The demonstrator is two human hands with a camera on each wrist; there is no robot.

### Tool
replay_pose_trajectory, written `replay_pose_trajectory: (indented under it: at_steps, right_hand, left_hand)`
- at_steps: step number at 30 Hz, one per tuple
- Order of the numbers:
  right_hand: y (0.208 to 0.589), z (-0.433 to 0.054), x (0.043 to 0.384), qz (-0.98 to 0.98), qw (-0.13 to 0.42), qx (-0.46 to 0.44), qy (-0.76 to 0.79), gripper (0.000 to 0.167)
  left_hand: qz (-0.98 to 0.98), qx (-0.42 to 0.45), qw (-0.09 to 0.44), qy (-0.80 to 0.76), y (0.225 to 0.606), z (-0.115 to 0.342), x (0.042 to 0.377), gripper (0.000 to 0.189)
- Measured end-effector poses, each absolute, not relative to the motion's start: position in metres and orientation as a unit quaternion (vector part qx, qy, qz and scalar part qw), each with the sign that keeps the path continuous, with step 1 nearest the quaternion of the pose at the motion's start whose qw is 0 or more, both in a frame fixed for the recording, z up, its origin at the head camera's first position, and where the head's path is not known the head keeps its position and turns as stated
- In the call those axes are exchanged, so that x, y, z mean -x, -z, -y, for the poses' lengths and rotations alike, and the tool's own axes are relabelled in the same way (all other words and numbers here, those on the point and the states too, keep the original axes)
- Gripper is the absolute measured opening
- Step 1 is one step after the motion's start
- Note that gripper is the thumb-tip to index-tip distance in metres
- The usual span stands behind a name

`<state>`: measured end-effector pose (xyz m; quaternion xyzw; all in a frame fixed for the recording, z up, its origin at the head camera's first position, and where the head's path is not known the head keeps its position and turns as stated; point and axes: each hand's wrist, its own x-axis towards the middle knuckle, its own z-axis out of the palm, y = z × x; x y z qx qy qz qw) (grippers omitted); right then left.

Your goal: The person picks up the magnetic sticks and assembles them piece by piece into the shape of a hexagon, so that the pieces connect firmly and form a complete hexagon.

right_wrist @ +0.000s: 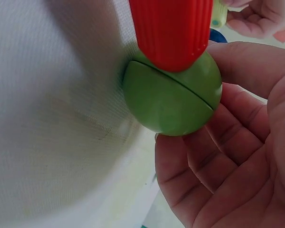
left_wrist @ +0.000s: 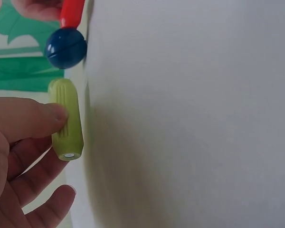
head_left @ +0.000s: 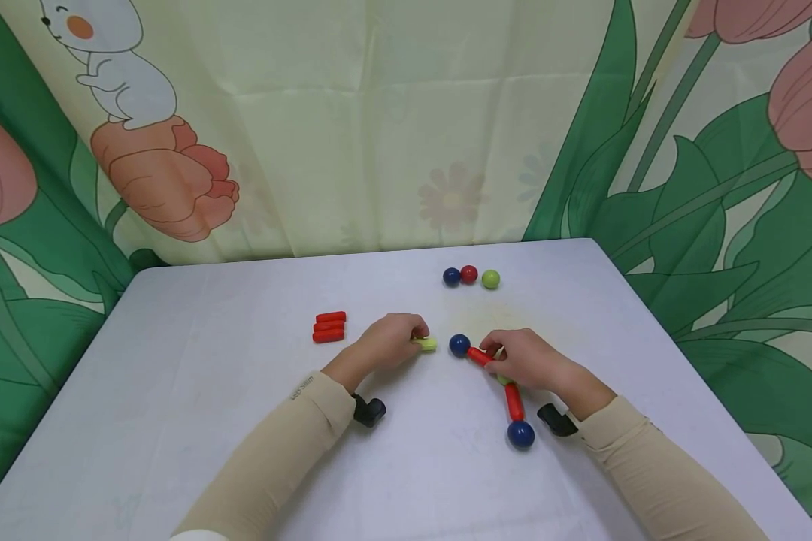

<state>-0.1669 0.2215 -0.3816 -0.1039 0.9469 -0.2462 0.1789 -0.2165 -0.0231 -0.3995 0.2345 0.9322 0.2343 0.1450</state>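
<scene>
My left hand (head_left: 394,342) pinches a light green magnetic rod (left_wrist: 66,118) between thumb and fingers; a small metal disc shows in its near end. To its right lies a bent chain. It runs from a blue ball (head_left: 459,346) through a red rod (head_left: 479,356), a green ball (right_wrist: 173,97) and another red rod (head_left: 514,403) to a second blue ball (head_left: 521,434). My right hand (head_left: 528,361) grips the chain's green ball, thumb on one side and fingers beneath, partly covering it in the head view. A short gap separates the green rod from the first blue ball.
Three red rods (head_left: 328,327) lie stacked side by side left of my left hand. Toward the table's back edge sit a loose blue ball (head_left: 452,277), a red ball (head_left: 469,274) and a green ball (head_left: 490,279). A printed curtain (head_left: 379,135) hangs behind the white table (head_left: 176,391).
</scene>
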Motion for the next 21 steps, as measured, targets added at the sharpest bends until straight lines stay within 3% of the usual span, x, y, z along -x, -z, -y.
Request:
replay_pose_trajectory:
  at_steps: [21]
  right_hand:
    - [0.381,-0.219,0.165,-0.947,0.181,0.099,0.245,0.036]
  left_hand:
    - [-0.924,-0.255,0.151,-0.242,0.397,0.008,0.217,0.024]
